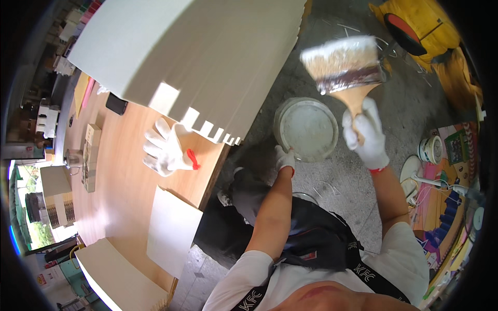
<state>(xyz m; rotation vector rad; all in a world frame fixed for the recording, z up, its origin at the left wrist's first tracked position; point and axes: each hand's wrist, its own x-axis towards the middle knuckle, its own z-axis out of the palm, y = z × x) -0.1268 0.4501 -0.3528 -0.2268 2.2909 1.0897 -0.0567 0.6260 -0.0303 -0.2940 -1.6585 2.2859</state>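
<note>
A wide paintbrush [358, 96] with a wooden handle and pale bristles, white at the tip, is raised in my right hand [367, 132]. That hand wears a white glove with a red cuff, its fingers wrapped round the handle. My left hand [284, 158], gloved the same way, is at the near left rim of a round bucket [280, 124] on the floor. Its fingers appear closed on the rim, though they are partly hidden. Greyish-white material shows inside the bucket. The brush is held above and to the right of it.
On the left, a wooden table [124, 192] carries a spare white glove [167, 147], a large stack of pale sheets [218, 62], a phone [116, 104] and loose boards [174, 228]. A small tub [430, 150] and a yellow bag-like object [423, 26] are at the right.
</note>
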